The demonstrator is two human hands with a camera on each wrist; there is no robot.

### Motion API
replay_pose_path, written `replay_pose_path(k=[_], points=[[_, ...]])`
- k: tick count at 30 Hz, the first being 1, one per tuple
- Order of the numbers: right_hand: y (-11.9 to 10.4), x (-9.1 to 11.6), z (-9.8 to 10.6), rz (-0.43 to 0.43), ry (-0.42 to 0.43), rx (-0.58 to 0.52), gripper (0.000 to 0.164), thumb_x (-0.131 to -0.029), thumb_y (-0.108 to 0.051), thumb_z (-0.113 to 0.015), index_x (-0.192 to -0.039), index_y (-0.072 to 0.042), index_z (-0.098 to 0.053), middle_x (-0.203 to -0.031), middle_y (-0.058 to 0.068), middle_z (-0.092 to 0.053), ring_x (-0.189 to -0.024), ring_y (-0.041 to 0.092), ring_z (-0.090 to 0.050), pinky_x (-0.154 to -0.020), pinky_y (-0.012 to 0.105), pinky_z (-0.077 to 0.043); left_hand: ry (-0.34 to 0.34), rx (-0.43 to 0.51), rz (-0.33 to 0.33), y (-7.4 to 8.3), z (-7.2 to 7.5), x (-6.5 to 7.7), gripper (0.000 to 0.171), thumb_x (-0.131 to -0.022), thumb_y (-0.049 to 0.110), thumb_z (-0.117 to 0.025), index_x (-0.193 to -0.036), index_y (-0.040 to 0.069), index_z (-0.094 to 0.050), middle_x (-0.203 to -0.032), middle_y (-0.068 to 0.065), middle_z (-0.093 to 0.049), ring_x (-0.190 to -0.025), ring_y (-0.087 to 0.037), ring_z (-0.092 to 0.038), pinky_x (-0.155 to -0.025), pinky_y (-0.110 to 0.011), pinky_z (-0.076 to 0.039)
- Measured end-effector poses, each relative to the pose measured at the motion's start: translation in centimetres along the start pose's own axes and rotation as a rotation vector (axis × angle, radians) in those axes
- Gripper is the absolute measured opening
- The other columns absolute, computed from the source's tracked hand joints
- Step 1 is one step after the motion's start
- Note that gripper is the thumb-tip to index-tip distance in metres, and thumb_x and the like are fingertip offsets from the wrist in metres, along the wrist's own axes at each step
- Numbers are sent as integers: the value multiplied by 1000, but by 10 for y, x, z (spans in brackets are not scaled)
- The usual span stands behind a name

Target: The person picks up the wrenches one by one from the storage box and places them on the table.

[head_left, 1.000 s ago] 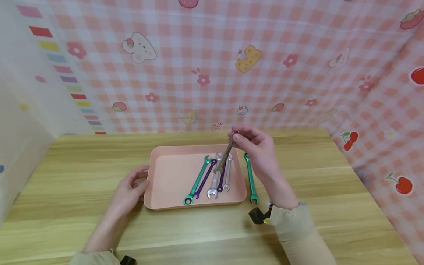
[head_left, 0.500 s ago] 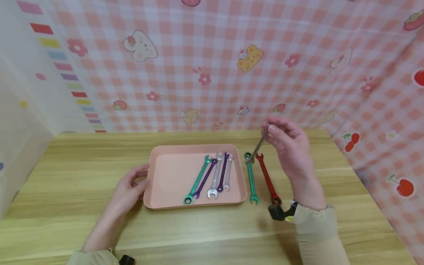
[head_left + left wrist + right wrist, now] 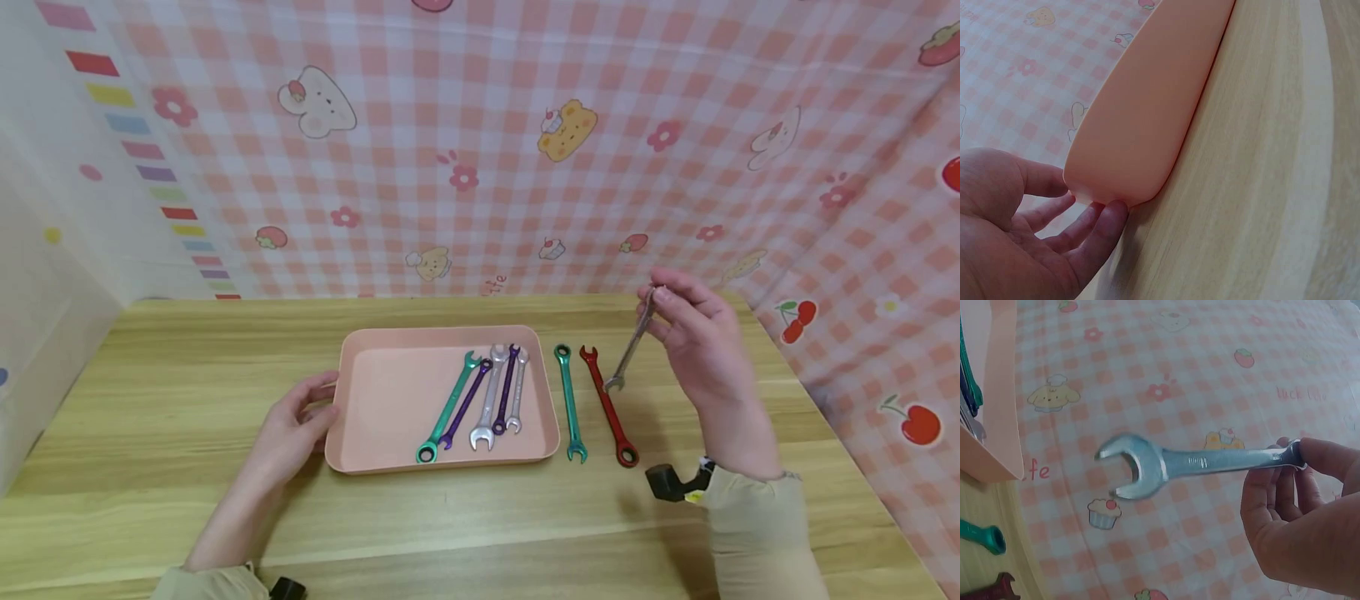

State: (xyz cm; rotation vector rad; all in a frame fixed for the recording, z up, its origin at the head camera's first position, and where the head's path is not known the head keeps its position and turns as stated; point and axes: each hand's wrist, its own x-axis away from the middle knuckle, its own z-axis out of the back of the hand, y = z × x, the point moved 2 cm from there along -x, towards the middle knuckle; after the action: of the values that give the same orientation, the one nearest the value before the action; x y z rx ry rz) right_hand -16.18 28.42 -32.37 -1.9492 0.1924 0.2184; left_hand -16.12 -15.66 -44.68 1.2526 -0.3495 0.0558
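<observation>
My right hand holds a silver wrench in the air, its thumb and fingers pinching one end. The open-ended jaw hangs down to the left, over the red wrench in the head view. In the right wrist view the held wrench shows its open jaw clearly; the pinched end is partly hidden by fingers. My left hand rests its fingertips against the left end of a pink tray. In the left wrist view its relaxed fingers touch the tray's outer wall.
Inside the tray's right half lie a green wrench, purple wrenches and silver wrenches, side by side. Another green wrench lies on the wooden table right of the tray, beside the red one. A checked cloth hangs behind.
My right hand has carried the silver wrench from above the tray to the right, past the green wrench. The red wrench has come into view. My left hand stays at the tray.
</observation>
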Motion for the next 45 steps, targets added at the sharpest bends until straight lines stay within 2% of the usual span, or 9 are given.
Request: replay_pose_path(k=[4,11,18,26,34,37,41,43,45], points=[[-2,2,14,-47,-36,-55,33,-107,2,-49,-109,-11,-80,-99,-2,-80,-93,9,-73,-82,23,-57,-1,-7,5,0,0,0,57,-109,10,-51,-163,4,-32,-160,-29,-43,-111,0,-60,-78,-22,-59],[0,1,31,-55,25,79,31,-107,2,-50,-108,-11,-79,-98,-3,-79,-90,9,-73,-80,23,-58,2,-7,16,-2,0,-1,58,-109,11,-51,-163,5,-33,-161,-28,-43,-111,0,-60,-78,-22,-59],[14,-8,53,-155,-18,155,28,-107,0,-53,-106,-13,-78,-96,-3,-78,-87,9,-72,-79,24,-61,7,-14,26,-3,0,-2,58,-109,11,-51,-163,6,-33,-161,-27,-43,-121,-12,-61,-79,-21,-59],[34,-16,81,-363,-22,461,22,-106,-13,-61,-106,-28,-76,-98,-15,-76,-94,2,-71,-83,23,-60,7,-13,31,-2,-1,-1,57,-109,10,-50,-163,6,-32,-162,-27,-43,-119,-10,-61,-79,-21,-58],[51,-17,94,-459,-76,692,18,-107,-20,-61,-105,-34,-72,-99,-21,-76,-97,-1,-71,-86,22,-60,9,-23,28,-2,-1,-1,57,-109,11,-51,-163,6,-33,-161,-27,-44,-117,-8,-61,-78,-22,-58],[57,-18,97,-483,-78,693,15,-107,-19,-61,-110,-28,-72,-98,-20,-77,-98,0,-72,-86,22,-60,10,-26,28,-2,-1,-1,57,-109,11,-51,-163,6,-33,-161,-27,-44,-118,-10,-61,-78,-21,-58],[63,-18,100,-501,-87,743,27,-107,-18,-61,-129,-4,-68,-98,-19,-76,-96,0,-71,-84,21,-60,11,-23,30,-3,-1,-1,57,-109,11,-51,-163,6,-33,-162,-27,-43,-119,-10,-61,-78,-21,-58],[66,-18,101,-496,-108,818,39,-106,-18,-62,-137,6,-61,-102,-14,-77,-94,-1,-70,-83,20,-60,11,-20,31,-3,-1,-1,57,-109,10,-51,-163,6,-33,-162,-27,-43,-118,-8,-61,-79,-21,-58],[68,-18,101,-490,-134,899,45,-105,-17,-64,-140,10,-58,-111,-1,-78,-93,-1,-68,-82,20,-59,12,-19,32,-3,-1,-1,57,-109,11,-51,-163,6,-33,-162,-27,-43,-116,-6,-61,-79,-21,-58]])
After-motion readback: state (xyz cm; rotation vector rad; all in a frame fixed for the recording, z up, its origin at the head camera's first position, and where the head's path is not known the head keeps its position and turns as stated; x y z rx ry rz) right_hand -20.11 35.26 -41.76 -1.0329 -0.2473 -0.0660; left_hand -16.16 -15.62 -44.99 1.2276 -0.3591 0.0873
